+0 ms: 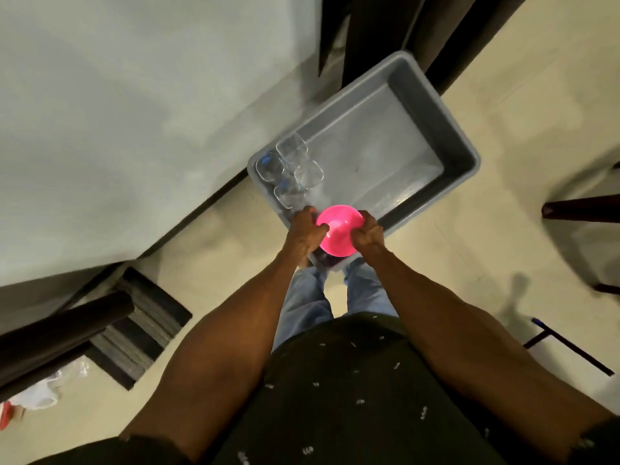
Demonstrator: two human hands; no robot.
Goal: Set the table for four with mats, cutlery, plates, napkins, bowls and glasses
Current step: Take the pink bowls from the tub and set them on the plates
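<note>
A bright pink bowl (339,229) is held between both hands, just over the near corner of a grey plastic bin (432,105) that stands on the floor. My left hand (306,231) grips its left side and my right hand (368,233) grips its right side. Something dark sits under the bowl, possibly more stacked bowls; I cannot tell. Several clear glasses (291,169) stand upright in the bin's left corner. The rest of the bin's floor is bare.
A large pale table top (117,112) fills the upper left. A dark chair back (57,333) and a striped mat (141,327) lie lower left. A dark cabinet (379,28) stands behind the bin. Chair legs (580,209) show at the right on the tiled floor.
</note>
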